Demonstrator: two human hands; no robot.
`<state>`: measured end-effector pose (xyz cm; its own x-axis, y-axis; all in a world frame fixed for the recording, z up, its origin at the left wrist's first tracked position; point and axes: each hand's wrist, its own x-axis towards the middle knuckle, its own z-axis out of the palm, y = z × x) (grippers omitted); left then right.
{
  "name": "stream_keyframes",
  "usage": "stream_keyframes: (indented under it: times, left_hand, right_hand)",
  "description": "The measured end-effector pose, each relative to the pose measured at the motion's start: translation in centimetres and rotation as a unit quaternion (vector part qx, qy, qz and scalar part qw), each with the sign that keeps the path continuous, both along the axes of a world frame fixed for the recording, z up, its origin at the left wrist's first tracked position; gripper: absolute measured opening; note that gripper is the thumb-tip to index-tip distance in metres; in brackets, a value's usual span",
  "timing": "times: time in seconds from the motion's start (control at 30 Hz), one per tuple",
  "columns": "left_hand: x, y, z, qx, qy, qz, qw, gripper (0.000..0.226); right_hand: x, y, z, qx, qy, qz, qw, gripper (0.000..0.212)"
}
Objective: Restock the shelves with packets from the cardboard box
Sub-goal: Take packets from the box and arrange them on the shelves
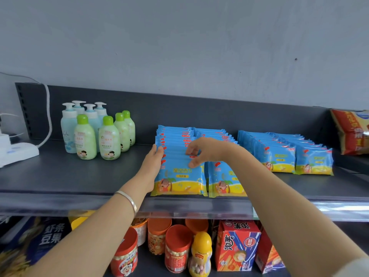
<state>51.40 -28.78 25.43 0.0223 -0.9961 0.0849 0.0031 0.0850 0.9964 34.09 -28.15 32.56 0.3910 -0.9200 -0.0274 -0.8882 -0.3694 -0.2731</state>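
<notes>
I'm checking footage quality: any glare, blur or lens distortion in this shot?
Head view: the wide lens bows the shelf; glare streaks its price strip at right; the red snack bag at far right looks smeared; the blue packets look sharp.

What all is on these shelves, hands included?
blue packets: four rows, blue and yellow, shelf, middle to right
pump bottles: four, pale blue, shelf, back left
green-capped bottles: four, pale green, beside the pump bottles
power strip: one, white, shelf, far left
snack bag: one, red and yellow, far right
jars: at least five, red or orange lids, below the shelf
yellow-topped bottle: one, among the jars
box: one, red and blue, right of the jars
bracelet: one, silver, left wrist
left hand: flat against the leftmost row's side
right hand: pinching packet tops in that row
</notes>
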Motion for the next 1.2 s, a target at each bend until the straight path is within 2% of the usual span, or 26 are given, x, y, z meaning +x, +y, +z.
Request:
stream_keyframes:
  times: [0.13, 0.27, 0.33, 0.5, 0.63, 0.77, 0.87, 0.93, 1.0, 1.07, 1.13, 1.2]
  left_hand:
    - [0.4, -0.2, 0.0, 0.012, 0.014, -0.019, 1.000, 0.034]
    - [0.9, -0.3, 0.2, -0.004, 0.039, -0.015, 0.999, 0.041]
    - [1.0, 0.0, 0.4, -0.031, 0.024, -0.013, 0.999, 0.036]
    - [1.0, -0.4, 0.0, -0.051, -0.024, -0.026, 0.998, 0.047]
    - [0.2, 0.0, -0.3, -0.084, -0.084, -0.014, 0.993, 0.061]
    - [0.2, 0.0, -0.4, -0.083, -0.121, -0.009, 0.989, 0.065]
    - [0.3, 0.1, -0.3, -0.094, -0.138, 0.011, 0.986, 0.063]
    - [0.1, 0.6, -0.1, -0.114, -0.226, 0.070, 0.965, 0.061]
    - [-0.6, 1.6, 0.0, -0.135, -0.365, 0.135, 0.911, 0.062]
    - [-1.7, 2.8, 0.0, -0.172, -0.468, 0.160, 0.852, 0.065]
    - [-3.3, 4.0, -0.3, -0.203, -0.530, 0.148, 0.810, 0.064]
    - [-5.0, 5.2, -0.6, -0.225, -0.564, 0.129, 0.784, 0.061]
  right_hand:
    - [-0.1, 0.5, 0.1, -0.008, -0.013, -0.008, 1.000, 0.042]
    - [-1.2, 0.9, 0.2, -0.102, -0.107, -0.062, 0.987, 0.023]
    - [-2.2, 0.9, -0.1, -0.151, -0.135, -0.110, 0.973, 0.021]
    - [-4.9, 0.8, -2.2, -0.213, -0.166, -0.223, 0.937, 0.022]
    - [-5.7, 1.4, -4.0, -0.232, -0.123, -0.292, 0.920, 0.027]
    - [-5.9, 2.0, -5.0, -0.225, -0.124, -0.266, 0.929, 0.030]
    - [-6.3, 2.5, -5.1, -0.258, -0.173, -0.268, 0.912, 0.030]
    - [-7.2, 3.0, -5.2, -0.289, -0.187, -0.283, 0.895, 0.030]
    - [-8.4, 3.7, -5.7, -0.300, -0.196, -0.300, 0.884, 0.033]
    - [-9.6, 4.3, -6.2, -0.288, -0.204, -0.320, 0.879, 0.041]
    - [-10.5, 5.0, -6.6, -0.258, -0.220, -0.322, 0.884, 0.054]
    - [-11.0, 6.0, -6.8, -0.219, -0.242, -0.298, 0.897, 0.067]
